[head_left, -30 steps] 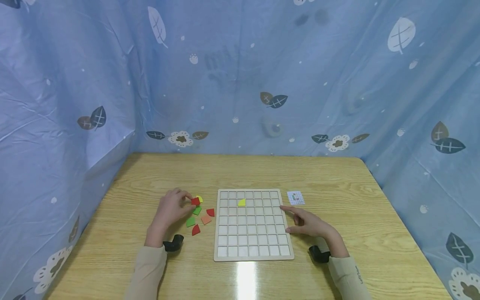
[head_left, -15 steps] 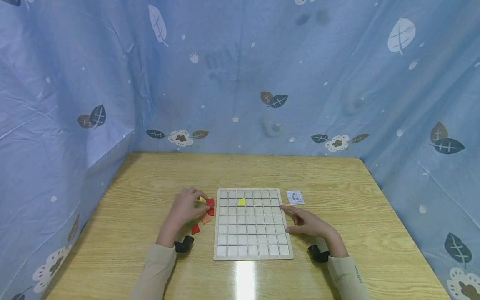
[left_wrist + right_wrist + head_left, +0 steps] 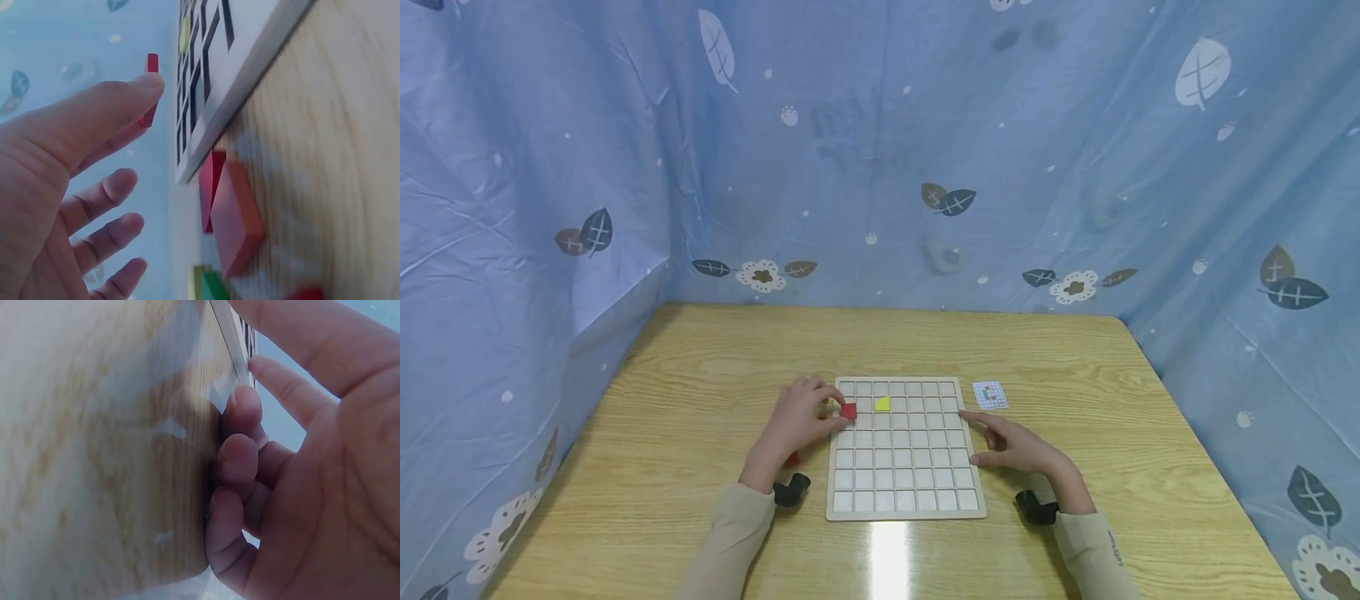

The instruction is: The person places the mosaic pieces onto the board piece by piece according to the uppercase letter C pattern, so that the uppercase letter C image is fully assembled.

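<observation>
My left hand (image 3: 800,417) pinches a red square tile (image 3: 848,411) between thumb and index finger, close over the left columns of the pale grid board (image 3: 906,515). In the left wrist view the tile (image 3: 151,64) stands on edge at the thumb tip, the other fingers spread apart from it. A yellow quarter-round tile (image 3: 882,404) lies in a cell near the board's top. My right hand (image 3: 1018,446) touches the board's right edge with straight index finger and thumb; its other fingers bend down onto the table in the right wrist view.
Beside the board's left edge lie an orange tile (image 3: 236,219), a red one (image 3: 208,190), a green one (image 3: 214,286) and a yellow one (image 3: 197,281), mostly hidden by the left hand from above. A small pattern card (image 3: 990,395) sits right of the board. Behind the table hangs a blue curtain (image 3: 865,167).
Carrying the red square tile, my left hand has moved right from the loose tiles to over the board's left side. The right hand stays put.
</observation>
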The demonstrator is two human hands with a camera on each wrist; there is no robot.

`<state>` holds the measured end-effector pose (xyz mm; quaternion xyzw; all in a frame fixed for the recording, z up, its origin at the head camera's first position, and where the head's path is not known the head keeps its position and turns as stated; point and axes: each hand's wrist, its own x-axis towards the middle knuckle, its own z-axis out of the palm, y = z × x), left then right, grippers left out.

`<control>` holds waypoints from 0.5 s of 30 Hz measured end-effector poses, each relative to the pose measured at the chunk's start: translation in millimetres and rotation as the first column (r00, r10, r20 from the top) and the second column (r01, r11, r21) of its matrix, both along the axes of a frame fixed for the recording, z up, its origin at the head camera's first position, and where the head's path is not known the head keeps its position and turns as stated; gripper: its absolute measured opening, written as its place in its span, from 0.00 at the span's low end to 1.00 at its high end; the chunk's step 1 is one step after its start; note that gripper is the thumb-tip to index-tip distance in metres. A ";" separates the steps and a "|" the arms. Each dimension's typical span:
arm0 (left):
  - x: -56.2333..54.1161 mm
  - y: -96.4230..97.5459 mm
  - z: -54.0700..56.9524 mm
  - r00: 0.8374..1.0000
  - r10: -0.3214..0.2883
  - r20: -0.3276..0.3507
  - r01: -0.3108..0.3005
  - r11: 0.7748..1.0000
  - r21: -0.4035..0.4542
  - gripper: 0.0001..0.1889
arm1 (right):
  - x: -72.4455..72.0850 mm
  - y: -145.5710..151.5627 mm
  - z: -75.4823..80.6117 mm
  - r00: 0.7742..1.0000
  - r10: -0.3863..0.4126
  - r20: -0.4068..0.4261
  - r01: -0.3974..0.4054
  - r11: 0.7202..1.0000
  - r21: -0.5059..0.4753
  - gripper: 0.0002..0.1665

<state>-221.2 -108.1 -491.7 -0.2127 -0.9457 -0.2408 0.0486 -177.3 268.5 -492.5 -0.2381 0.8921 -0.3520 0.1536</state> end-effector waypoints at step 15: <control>-5.0 34.3 3.1 0.996 -0.094 0.001 0.094 0.995 -0.037 0.11 | 9.0 -11.2 22.3 1.000 0.005 0.011 -0.005 1.000 -0.007 0.38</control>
